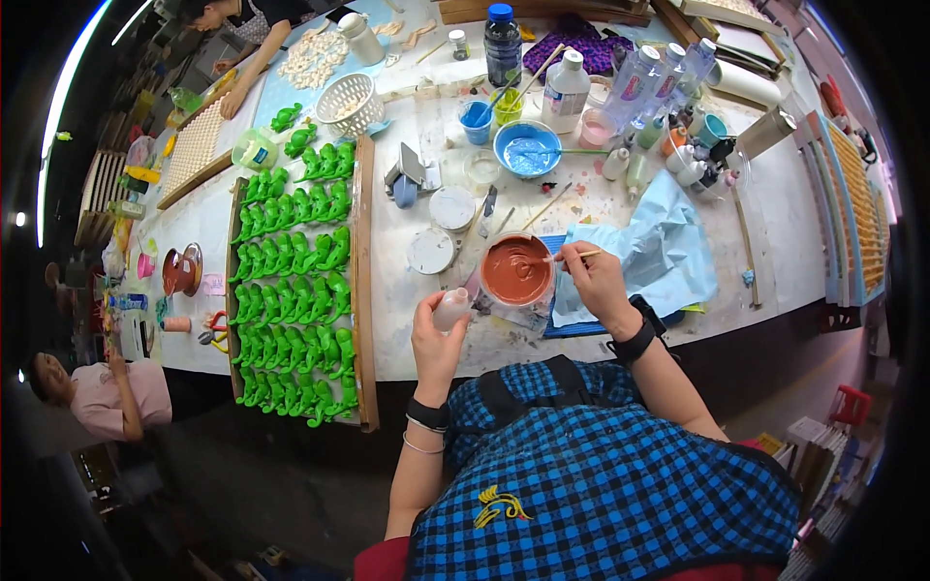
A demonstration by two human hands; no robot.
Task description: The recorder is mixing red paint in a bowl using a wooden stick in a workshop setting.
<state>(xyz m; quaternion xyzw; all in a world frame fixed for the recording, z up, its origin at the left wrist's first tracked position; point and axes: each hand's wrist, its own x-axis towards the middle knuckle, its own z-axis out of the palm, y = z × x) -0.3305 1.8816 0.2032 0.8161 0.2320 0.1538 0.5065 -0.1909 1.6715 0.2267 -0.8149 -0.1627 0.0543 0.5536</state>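
Note:
Between the fingers of my left hand (pixel 433 341) is a small translucent squeeze bottle (pixel 450 310), its narrow mouth pointing up. My right hand (pixel 599 283) pinches a thin wooden-handled paintbrush (pixel 587 254). The brush reaches over the right rim of a bowl of reddish-brown paint (pixel 516 275), and its tip is hard to make out there. The bottle stays just left of the bowl, apart from it. Under and beside the bowl lie a blue ribbed mat (pixel 581 330) and a crumpled light-blue sheet (pixel 664 254).
Left of me, a wooden tray (pixel 365 290) carries rows of green figurines (pixel 295 300). Beyond the brown paint stand a blue paint bowl (pixel 528 150), a white bottle (pixel 566 97) and several clear bottles (pixel 635 87). Round lids (pixel 430 251) lie nearby. Two other people are at left.

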